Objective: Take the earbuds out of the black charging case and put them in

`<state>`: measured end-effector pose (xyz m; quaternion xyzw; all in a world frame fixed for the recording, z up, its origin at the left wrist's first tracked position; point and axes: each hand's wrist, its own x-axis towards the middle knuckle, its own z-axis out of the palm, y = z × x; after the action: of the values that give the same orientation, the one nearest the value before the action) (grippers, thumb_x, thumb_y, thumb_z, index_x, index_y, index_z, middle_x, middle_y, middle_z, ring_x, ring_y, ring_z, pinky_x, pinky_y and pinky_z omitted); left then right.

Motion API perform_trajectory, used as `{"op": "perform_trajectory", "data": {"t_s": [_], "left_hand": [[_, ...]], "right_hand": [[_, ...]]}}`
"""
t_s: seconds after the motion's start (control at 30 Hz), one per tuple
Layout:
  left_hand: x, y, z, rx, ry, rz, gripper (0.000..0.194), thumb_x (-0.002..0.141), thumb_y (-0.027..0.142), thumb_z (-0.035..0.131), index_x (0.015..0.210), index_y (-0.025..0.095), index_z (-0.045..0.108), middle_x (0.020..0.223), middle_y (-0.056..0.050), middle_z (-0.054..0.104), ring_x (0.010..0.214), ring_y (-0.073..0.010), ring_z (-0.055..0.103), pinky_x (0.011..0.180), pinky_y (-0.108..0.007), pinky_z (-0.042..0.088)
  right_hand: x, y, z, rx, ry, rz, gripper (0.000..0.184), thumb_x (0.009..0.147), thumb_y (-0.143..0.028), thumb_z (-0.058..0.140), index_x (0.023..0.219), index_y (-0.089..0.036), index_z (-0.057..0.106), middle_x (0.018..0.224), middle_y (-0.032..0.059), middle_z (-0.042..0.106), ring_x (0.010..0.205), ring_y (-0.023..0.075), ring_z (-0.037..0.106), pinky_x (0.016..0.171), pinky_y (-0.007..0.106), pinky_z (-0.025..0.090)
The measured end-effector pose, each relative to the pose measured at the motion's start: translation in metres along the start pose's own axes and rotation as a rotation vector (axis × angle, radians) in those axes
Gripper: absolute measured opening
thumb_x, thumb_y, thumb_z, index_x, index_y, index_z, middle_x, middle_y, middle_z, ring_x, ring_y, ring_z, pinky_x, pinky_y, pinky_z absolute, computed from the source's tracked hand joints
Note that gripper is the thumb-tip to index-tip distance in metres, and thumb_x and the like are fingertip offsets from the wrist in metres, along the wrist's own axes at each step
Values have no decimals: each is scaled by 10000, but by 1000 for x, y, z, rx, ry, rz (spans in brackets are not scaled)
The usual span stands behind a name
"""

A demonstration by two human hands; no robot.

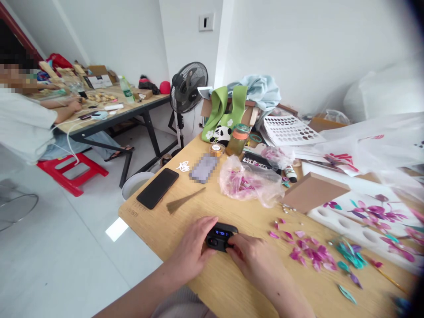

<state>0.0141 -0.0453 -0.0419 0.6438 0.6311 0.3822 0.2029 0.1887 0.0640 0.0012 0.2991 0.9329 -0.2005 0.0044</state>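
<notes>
A small black device with a lit blue display (221,235) rests on the wooden table (185,225) near its front edge. My left hand (194,251) cups its left side, thumb against the casing. My right hand (254,258) grips its right side, fingertips on the front. Pink petals (309,251) and teal leaf pieces (350,257) lie scattered to the right of my right hand.
A black phone (157,187), a brown fan-shaped piece (183,202), a plastic bag of pink petals (249,181), a jar (237,139), a green panda bag (225,115) and a cardboard sheet (313,191) lie further back. A floor fan (188,90) stands beyond. Another person (24,119) sits at the far left table.
</notes>
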Motion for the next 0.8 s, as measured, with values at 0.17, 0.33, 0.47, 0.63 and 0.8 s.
{"op": "perform_trajectory", "data": {"t_s": [0.17, 0.33, 0.47, 0.63, 0.8], "left_hand": [[0, 1, -1, 2, 3, 3, 718, 870, 130, 531, 1467, 319, 181, 1460, -94, 374, 1356, -244, 344, 1110, -489, 336], [0, 1, -2, 8, -9, 0, 728, 870, 128, 532, 1471, 323, 170, 1463, -87, 370, 1359, -243, 338, 1123, -475, 322], [-1, 1, -2, 10, -18, -10, 725, 874, 130, 524, 1473, 328, 165, 1467, -81, 366, 1360, -246, 335, 1126, -472, 318], [0, 0, -2, 12, -19, -10, 720, 879, 148, 529, 1473, 329, 164, 1460, -78, 373, 1350, -240, 346, 1121, -470, 329], [0, 3, -4, 29, -54, 1, 558, 899, 154, 497, 1407, 321, 337, 1419, -77, 399, 1317, -220, 383, 1098, -442, 370]], "right_hand": [[0, 0, -2, 27, -4, 1, 136, 867, -119, 525, 882, -188, 642, 802, 61, 675, 704, 210, 643, 597, 265, 366], [0, 2, 0, 59, -4, 6, 126, 874, -144, 525, 873, -188, 642, 790, 62, 665, 686, 204, 626, 592, 263, 366], [-1, 1, -1, 119, 32, -40, 125, 857, -141, 524, 873, -180, 642, 764, 56, 653, 643, 188, 597, 579, 263, 368], [-6, -1, -9, 455, 127, -120, 114, 853, -191, 532, 871, -168, 642, 680, 27, 618, 567, 147, 561, 533, 237, 408], [-16, 6, -19, 833, 335, -175, 52, 821, -226, 643, 843, -186, 669, 613, 1, 607, 527, 116, 545, 504, 202, 444]]}}
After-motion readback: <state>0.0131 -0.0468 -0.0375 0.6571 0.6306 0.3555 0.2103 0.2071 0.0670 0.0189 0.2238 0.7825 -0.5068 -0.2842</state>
